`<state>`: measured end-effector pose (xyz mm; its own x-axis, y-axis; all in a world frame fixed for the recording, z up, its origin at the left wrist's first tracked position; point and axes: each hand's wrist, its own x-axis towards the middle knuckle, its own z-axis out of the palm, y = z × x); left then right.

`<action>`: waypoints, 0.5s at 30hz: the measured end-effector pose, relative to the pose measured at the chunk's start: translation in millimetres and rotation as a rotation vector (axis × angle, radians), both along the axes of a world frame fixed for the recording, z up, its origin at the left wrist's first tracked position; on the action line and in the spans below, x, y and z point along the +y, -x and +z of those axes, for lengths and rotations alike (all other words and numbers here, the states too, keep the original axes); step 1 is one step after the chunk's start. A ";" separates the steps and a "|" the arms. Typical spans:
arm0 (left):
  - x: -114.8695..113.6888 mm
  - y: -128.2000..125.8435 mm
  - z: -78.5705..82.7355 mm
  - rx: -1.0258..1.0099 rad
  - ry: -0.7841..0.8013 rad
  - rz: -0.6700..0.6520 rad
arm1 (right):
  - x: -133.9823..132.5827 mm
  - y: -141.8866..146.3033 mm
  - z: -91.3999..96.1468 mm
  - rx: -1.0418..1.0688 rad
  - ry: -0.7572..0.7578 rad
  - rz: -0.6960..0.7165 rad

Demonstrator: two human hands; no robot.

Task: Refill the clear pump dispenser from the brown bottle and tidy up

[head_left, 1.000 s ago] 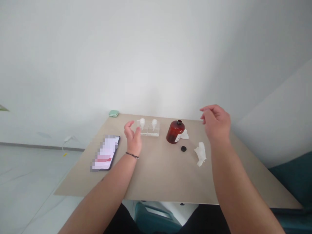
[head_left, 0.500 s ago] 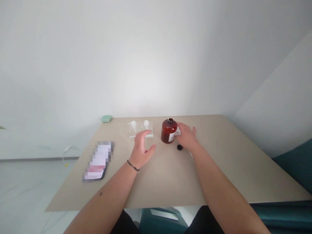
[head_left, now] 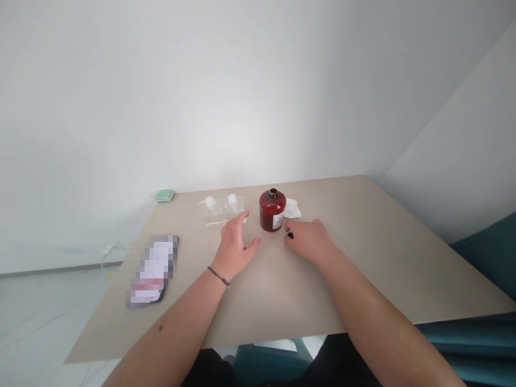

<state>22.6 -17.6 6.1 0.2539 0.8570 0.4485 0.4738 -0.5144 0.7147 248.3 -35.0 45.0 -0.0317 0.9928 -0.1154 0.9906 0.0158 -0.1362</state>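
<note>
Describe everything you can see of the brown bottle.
The brown bottle looks glossy and see-through, of glass or plastic. It has a round body, sloping shoulders, a short narrow neck and an uncapped mouth. A white label, its print unreadable, faces front right. It stands upright on the table, close to the right hand; whether they touch is unclear.

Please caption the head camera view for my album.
Left hand open, right hand at a black cap beside an uncapped bottle.

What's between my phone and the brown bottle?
In the head camera view: your left hand, with a clear tray just behind it.
</note>
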 end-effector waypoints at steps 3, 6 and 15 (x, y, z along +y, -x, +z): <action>-2.0 -8.1 -0.6 -0.012 0.026 0.011 | 5.5 -12.5 0.1 0.095 -0.080 -0.013; 1.5 -20.3 2.1 -0.068 0.105 -0.004 | 10.7 -25.7 0.9 0.267 -0.228 -0.089; 35.4 -71.8 21.5 -0.388 0.363 -0.005 | 16.6 -32.2 -13.2 0.690 -0.555 -0.251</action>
<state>94.4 17.8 27.7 0.1327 0.9737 0.1850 0.1370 -0.2029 0.9696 280.6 -18.4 31.8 0.3077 0.8873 0.3437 0.6759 0.0505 -0.7353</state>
